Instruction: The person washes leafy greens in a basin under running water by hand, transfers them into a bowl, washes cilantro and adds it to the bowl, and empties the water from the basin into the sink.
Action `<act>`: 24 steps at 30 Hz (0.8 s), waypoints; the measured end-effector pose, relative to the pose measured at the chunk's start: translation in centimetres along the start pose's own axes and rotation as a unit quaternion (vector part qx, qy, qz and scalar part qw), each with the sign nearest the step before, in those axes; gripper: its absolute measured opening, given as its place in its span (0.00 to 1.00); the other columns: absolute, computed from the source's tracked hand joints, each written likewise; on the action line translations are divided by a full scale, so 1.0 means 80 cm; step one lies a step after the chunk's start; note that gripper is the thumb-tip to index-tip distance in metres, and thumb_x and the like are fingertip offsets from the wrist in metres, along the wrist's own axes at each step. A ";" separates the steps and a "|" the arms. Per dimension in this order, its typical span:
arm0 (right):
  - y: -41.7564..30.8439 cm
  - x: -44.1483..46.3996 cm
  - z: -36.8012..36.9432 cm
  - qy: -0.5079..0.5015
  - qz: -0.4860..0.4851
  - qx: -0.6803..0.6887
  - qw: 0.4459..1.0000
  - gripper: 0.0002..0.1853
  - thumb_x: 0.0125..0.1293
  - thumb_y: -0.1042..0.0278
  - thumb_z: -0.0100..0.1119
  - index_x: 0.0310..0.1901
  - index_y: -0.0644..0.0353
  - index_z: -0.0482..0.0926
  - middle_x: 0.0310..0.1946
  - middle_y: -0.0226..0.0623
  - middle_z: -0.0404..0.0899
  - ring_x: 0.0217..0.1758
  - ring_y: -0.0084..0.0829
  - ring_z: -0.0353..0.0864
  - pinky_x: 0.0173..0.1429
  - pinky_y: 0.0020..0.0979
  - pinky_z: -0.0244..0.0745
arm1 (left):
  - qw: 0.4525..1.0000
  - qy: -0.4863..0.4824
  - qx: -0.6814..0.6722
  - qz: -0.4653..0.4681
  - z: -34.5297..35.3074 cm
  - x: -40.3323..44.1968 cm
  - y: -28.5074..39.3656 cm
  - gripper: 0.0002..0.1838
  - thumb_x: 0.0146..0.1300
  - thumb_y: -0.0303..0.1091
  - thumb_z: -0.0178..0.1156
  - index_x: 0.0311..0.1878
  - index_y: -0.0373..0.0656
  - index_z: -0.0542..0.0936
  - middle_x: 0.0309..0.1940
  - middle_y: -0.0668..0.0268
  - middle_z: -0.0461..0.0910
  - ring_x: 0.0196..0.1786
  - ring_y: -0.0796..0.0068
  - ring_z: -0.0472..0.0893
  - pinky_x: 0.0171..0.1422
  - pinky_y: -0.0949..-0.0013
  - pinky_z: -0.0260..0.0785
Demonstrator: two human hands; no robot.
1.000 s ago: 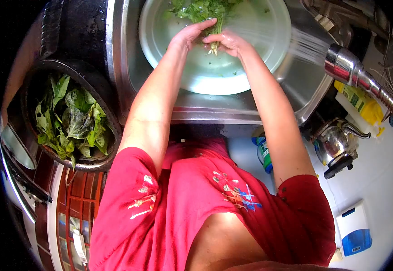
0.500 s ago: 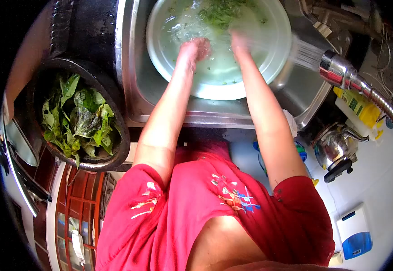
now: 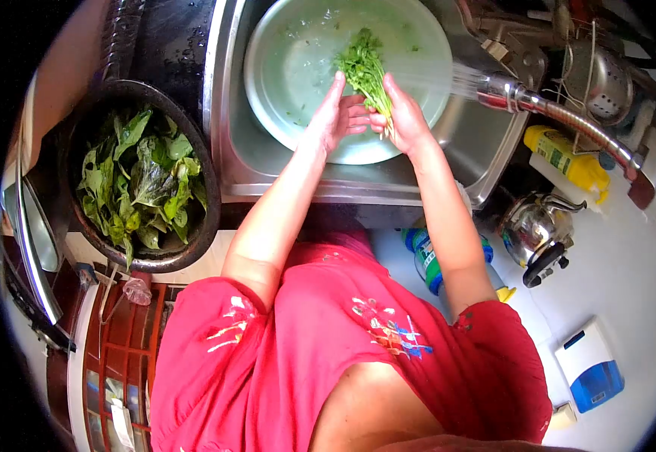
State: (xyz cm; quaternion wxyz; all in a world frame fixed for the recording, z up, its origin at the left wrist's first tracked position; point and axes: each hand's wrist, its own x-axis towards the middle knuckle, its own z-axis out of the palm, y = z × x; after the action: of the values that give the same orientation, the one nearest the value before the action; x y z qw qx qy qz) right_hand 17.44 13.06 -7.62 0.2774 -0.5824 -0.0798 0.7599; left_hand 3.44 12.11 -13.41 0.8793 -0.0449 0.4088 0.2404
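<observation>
A bunch of fresh green herbs point(image 3: 368, 69) is raised over the white basin point(image 3: 269, 126), leaves upward and thin stems downward. My right hand point(image 3: 405, 119) grips it around the stems, the thumb lying along the bunch. On the other side, my left hand point(image 3: 335, 117) has its fingers stretched out and apart, palm toward the stems, its thumb beside the lower leaves. Whether these fingers touch the stems I cannot tell. Cloudy water with small green bits fills the basin. From the right, the metal faucet sprayer point(image 3: 496, 92) sends water toward the basin.
The basin stands in a steel sink point(image 3: 335, 185). At left, a dark round pan point(image 3: 209, 218) holds large green leaves point(image 3: 143, 181). A yellow bottle point(image 3: 569, 162), a steel kettle point(image 3: 536, 230) and a white-and-blue box point(image 3: 591, 369) are on the right.
Both hands have come up out of the water, and the herbs that floated at the basin's far side are now lifted in my right hand. The view has shifted slightly.
</observation>
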 end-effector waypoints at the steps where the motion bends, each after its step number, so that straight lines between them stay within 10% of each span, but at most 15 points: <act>1: -0.003 -0.018 0.005 -0.025 -0.001 0.011 1.000 0.20 0.68 0.49 0.41 0.46 0.58 0.68 0.25 0.32 0.68 0.17 0.18 0.62 0.20 0.20 0.59 | 0.998 -0.018 -0.033 0.046 0.014 -0.009 -0.002 0.38 0.60 0.66 0.40 0.58 0.38 0.65 0.49 0.57 0.74 0.45 0.69 0.77 0.51 0.62 0.69; 7: 0.018 -0.065 -0.013 -0.103 0.021 0.031 0.994 0.13 0.69 0.60 0.43 0.49 0.59 0.66 0.33 0.33 0.73 0.27 0.23 0.74 0.30 0.23 0.73 | 0.965 -0.143 -0.180 0.125 0.046 -0.024 0.021 0.38 0.61 0.64 0.38 0.61 0.39 0.62 0.55 0.46 0.68 0.56 0.45 0.69 0.59 0.45 0.62; 15: 0.032 -0.066 -0.014 -0.098 -0.010 0.039 0.994 0.17 0.66 0.63 0.49 0.53 0.60 0.62 0.40 0.34 0.72 0.33 0.24 0.76 0.34 0.27 0.75 | 0.969 -0.142 -0.170 0.113 0.041 -0.031 0.029 0.41 0.59 0.67 0.38 0.62 0.39 0.61 0.55 0.47 0.67 0.55 0.49 0.70 0.60 0.49 0.61; 19: 0.050 -0.056 -0.003 0.035 -0.157 -0.256 0.953 0.22 0.62 0.72 0.52 0.55 0.65 0.57 0.38 0.35 0.70 0.29 0.20 0.71 0.30 0.23 0.72 | 0.976 -0.091 -0.152 0.128 0.038 -0.025 0.030 0.39 0.60 0.66 0.39 0.60 0.39 0.63 0.53 0.51 0.70 0.55 0.55 0.70 0.62 0.51 0.59; 24: 0.045 -0.028 -0.013 0.033 -0.067 -0.048 0.996 0.20 0.65 0.69 0.49 0.56 0.60 0.58 0.33 0.32 0.68 0.23 0.17 0.61 0.23 0.19 0.59 | 0.986 -0.060 0.006 0.157 0.043 -0.018 0.050 0.35 0.60 0.64 0.43 0.61 0.47 0.62 0.60 0.63 0.63 0.61 0.63 0.62 0.65 0.54 0.51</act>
State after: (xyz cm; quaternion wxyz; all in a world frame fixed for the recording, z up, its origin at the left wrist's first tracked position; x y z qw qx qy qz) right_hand 17.60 8.70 -7.63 0.3018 -0.6129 -0.1456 0.7156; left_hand 3.18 16.04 -9.57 0.8538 0.0398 0.3590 0.3750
